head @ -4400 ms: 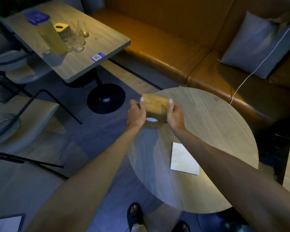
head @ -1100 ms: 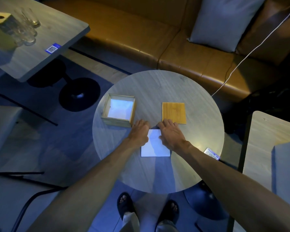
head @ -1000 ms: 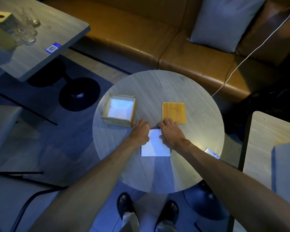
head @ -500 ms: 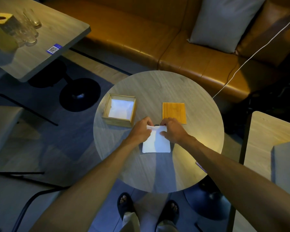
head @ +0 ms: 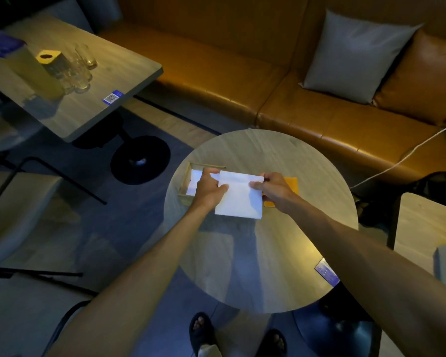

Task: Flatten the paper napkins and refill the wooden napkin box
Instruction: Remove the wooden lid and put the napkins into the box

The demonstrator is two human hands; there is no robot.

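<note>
I'm logging the left grip (head: 208,189) and right grip (head: 275,192) each pinching an upper corner of the white napkins (head: 239,200), holding them stretched flat just over the bench (head: 268,258) beside the open wooden box (head: 183,182), likely lining them up for dropping in, lid (head: 292,182) lying aside.

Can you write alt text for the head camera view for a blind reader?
A left hand and right hand pinch a white paper napkin by its upper corners over a round table. Behind them sit an open wooden box holding white paper and a flat orange wooden square.
</note>
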